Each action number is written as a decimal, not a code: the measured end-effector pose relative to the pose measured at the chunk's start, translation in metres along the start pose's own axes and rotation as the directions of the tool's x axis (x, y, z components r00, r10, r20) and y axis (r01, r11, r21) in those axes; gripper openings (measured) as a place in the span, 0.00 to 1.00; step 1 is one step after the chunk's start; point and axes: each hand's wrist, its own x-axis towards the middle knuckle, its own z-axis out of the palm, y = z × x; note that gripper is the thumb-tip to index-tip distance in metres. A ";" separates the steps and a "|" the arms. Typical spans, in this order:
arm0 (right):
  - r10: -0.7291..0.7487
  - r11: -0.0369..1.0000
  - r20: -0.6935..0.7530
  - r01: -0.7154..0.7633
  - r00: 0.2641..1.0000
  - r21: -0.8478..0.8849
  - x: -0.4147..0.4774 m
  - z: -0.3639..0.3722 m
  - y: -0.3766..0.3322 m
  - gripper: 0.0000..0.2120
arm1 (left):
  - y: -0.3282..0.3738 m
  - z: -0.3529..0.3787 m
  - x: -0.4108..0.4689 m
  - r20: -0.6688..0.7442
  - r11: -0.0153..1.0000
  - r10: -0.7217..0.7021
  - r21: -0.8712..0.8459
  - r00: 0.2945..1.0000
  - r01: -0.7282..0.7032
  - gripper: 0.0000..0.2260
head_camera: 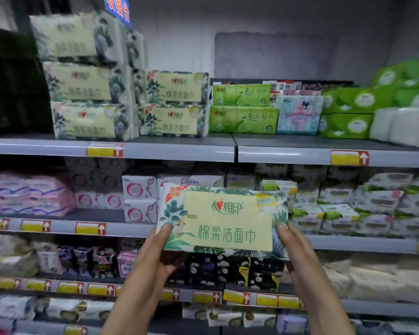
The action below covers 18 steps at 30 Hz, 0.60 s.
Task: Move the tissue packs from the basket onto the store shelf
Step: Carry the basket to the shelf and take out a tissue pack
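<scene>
Shelving fills my whole view, several grey tiers of a store shelf stacked with paper goods under a plain grey wall, each tier's front rail carrying yellow price tags with a white arrow on red. On the top tier, matching floral packs stand piled two and three high at the left, their pale yellow panels reading 心相印 and 棉柔洁面巾. Just beside them to the right lie green packs marked 茶语, then a pale blue cartoon-printed pack, then more green bundles and white rolls at the far right. Below, pink and white packs crowd the second tier, too blurred for me to read. A blue sign with red characters hangs at the top, partly cut off. I hold one tissue pack up in front of the second tier, level and facing me, printed 心相印 and 棉柔洁面巾. My left hand grips its lower left corner, thumb on the front; my right hand clasps its right edge likewise.
</scene>
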 end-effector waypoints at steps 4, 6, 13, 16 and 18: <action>-0.025 1.000 -0.002 0.025 1.000 0.016 0.003 -0.001 0.000 0.38 | 0.000 0.003 0.002 -0.020 1.000 0.009 -0.017 1.000 -0.009 0.20; -0.040 0.999 -0.006 0.040 0.999 0.022 0.007 -0.002 0.001 0.38 | 0.000 0.005 0.003 -0.038 1.000 0.006 -0.006 0.999 -0.006 0.20; -0.070 0.997 0.026 0.069 0.997 0.027 0.025 -0.006 -0.001 0.36 | 0.003 0.006 0.013 -0.083 0.999 0.044 0.017 0.996 -0.042 0.33; -0.071 0.997 0.044 0.070 0.997 0.023 0.034 -0.007 -0.003 0.33 | 0.004 0.006 0.017 -0.088 0.994 0.091 0.064 0.992 -0.086 0.35; -0.086 0.996 0.047 0.086 0.995 0.020 0.041 -0.008 -0.003 0.31 | 0.005 0.003 0.021 -0.101 0.992 0.106 0.081 0.989 -0.098 0.35</action>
